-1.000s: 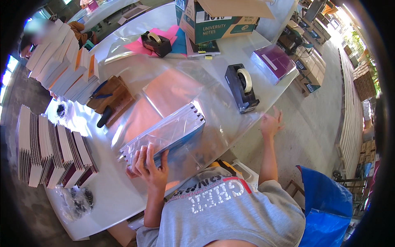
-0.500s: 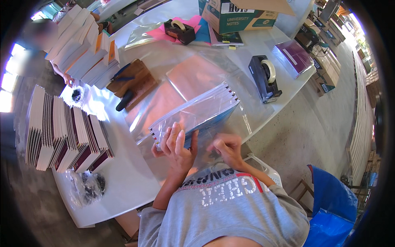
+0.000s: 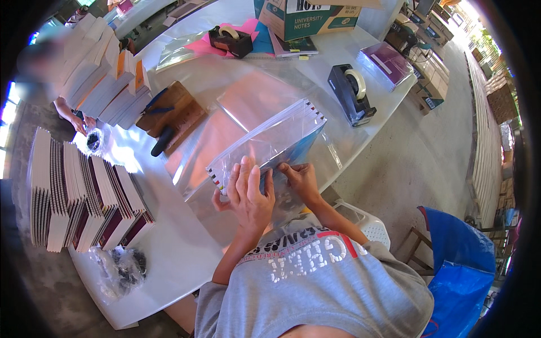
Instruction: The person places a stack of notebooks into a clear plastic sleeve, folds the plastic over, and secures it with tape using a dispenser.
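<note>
At the near edge of the white table [image 3: 169,265], right in front of the seated person, a stack of spiral-bound notebooks in a clear plastic bag [image 3: 270,143] lies slanted, its bound end toward the far right and its open end toward the person; that end sits where both hands can get at it, which looks like why it is turned that way; the loose film of the bag spreads beyond the stack over the tabletop. The left hand [image 3: 248,194] lies flat on the near end of the bundle, fingers stretched and slightly spread, pressing down rather than gripping, as if to hold it from sliding; the right hand [image 3: 301,180] is curled just beside it, fingertips pinched at the bag's edge, though whether it grips the film or only touches it I cannot tell. Farther out, a black tape dispenser [image 3: 352,93] stands to the right, within reach; a second one [image 3: 231,39] sits at the far side by a cardboard box [image 3: 307,17]; rows of upright notebooks [image 3: 79,197] stand to the left, and a wooden board [image 3: 172,112] lies between them and the bag; another person's hand [image 3: 76,121] shows at the far left edge.
</note>
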A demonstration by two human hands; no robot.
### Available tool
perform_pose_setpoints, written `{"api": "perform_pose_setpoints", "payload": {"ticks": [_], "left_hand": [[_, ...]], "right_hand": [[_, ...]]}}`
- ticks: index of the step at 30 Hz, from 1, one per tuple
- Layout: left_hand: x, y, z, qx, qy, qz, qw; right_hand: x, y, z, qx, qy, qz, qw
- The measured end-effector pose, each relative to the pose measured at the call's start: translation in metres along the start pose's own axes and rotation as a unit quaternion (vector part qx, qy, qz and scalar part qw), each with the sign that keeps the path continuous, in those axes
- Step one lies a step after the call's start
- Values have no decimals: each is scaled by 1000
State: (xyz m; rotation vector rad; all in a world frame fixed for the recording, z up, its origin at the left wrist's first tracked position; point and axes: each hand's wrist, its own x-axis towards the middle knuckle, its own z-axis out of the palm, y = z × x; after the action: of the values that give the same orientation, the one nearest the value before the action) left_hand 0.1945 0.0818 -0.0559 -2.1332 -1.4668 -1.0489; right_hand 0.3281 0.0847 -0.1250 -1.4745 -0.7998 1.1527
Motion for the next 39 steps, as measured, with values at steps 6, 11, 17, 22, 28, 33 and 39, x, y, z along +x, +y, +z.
{"api": "perform_pose_setpoints", "payload": {"ticks": [6,11,17,22,28,33,39], "left_hand": [[6,-33,-26,-213,173,-18,961],[-24,-114,31,-569,-5,-526,632],[-69,-87,91,-868,-194,-417,187],[11,-29,85,-806,-147,-479,316],[213,165,92,-726,-213,-313,575],[279,234,155,-695,-225,-248,637],[293,210,141,-557,-196,-115,799]], "right_hand": [[17,20,-71,14,13,-20,1000],[57,-32,-90,83,153,-50,983],[56,-87,-42,221,-74,26,972],[74,-152,-142,219,-211,-427,852],[144,-111,-287,336,-38,-21,941],[157,-95,-360,440,-14,-69,895],[240,-119,-430,463,110,-193,858]]}}
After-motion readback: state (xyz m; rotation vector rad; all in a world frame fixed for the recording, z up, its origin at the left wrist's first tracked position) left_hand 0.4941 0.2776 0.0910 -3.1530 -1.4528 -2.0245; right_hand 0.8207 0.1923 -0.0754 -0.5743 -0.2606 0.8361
